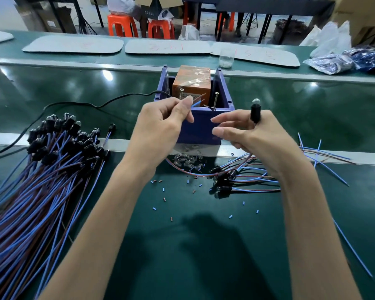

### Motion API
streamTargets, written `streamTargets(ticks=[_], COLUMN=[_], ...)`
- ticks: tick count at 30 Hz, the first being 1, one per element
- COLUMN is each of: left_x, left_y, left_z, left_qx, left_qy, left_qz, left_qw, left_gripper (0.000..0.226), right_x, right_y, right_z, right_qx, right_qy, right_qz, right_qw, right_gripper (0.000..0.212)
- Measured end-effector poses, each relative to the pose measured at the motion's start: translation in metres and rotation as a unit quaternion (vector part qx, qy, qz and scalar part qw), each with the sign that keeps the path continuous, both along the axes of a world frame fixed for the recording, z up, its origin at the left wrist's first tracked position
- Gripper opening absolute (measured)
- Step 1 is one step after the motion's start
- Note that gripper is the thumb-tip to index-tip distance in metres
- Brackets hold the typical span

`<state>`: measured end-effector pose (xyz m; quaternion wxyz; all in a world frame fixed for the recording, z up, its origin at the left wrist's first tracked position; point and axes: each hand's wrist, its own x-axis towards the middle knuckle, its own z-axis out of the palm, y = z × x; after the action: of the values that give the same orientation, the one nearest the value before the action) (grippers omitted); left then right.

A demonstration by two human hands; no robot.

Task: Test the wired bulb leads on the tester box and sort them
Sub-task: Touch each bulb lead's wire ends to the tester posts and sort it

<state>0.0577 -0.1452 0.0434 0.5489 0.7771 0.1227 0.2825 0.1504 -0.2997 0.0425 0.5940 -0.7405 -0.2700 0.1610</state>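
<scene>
The blue tester box (198,126) stands at the table's middle with an orange taped block (192,83) and two upright screws (215,99) inside. My left hand (162,122) pinches the blue and brown wire ends (196,100) of one bulb lead, holding them just in front of the screws. My right hand (253,135) grips that lead's black bulb holder (255,112) upright, its clear bulb on top and unlit, fingers spread. A big bundle of bulb leads (52,159) lies at the left. A smaller pile of leads (236,178) lies under my right wrist.
A black power cable (85,105) runs left from the box. Loose clear bulbs (187,160) and cut insulation bits (160,200) are scattered in front. Stray blue wires (325,156) lie at the right. A plastic cup (226,58), grey boards and bags sit beyond.
</scene>
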Motion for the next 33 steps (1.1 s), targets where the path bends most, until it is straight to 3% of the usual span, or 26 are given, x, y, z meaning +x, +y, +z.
streamTargets(ticks=[3, 7, 10, 12, 16, 22, 25, 33], left_x=[0.005, 0.012, 0.014, 0.015, 0.017, 0.019, 0.019, 0.018], left_y=[-0.009, -0.02, -0.026, -0.03, -0.039, -0.042, -0.044, -0.049], left_z=[-0.003, -0.009, -0.011, -0.011, -0.012, -0.013, -0.013, -0.014], left_qx=[-0.048, -0.11, -0.143, -0.178, -0.274, -0.386, -0.407, -0.411], left_qy=[-0.001, 0.002, -0.015, -0.035, -0.061, -0.061, -0.066, -0.082], left_qz=[0.018, 0.016, 0.002, 0.01, 0.02, 0.01, 0.018, 0.024], left_qw=[0.999, 0.994, 0.99, 0.983, 0.959, 0.921, 0.911, 0.908], left_gripper=[0.043, 0.035, 0.03, 0.029, 0.027, 0.019, 0.015, 0.007], right_x=[-0.004, -0.004, -0.003, -0.003, -0.005, -0.011, -0.014, -0.014], right_y=[0.009, 0.015, 0.017, 0.019, 0.022, 0.028, 0.03, 0.027], right_z=[0.002, 0.004, 0.003, 0.003, 0.001, 0.003, 0.001, -0.003], right_qx=[0.027, 0.059, 0.049, 0.068, 0.147, 0.134, 0.1, 0.152], right_qy=[-0.009, 0.052, 0.086, 0.116, 0.117, 0.072, 0.061, 0.101], right_qz=[-0.019, -0.077, -0.09, -0.102, -0.111, -0.099, -0.115, -0.063], right_qw=[0.999, 0.994, 0.991, 0.986, 0.976, 0.983, 0.986, 0.981], right_gripper=[0.014, 0.06, 0.079, 0.074, 0.028, 0.049, 0.038, 0.017])
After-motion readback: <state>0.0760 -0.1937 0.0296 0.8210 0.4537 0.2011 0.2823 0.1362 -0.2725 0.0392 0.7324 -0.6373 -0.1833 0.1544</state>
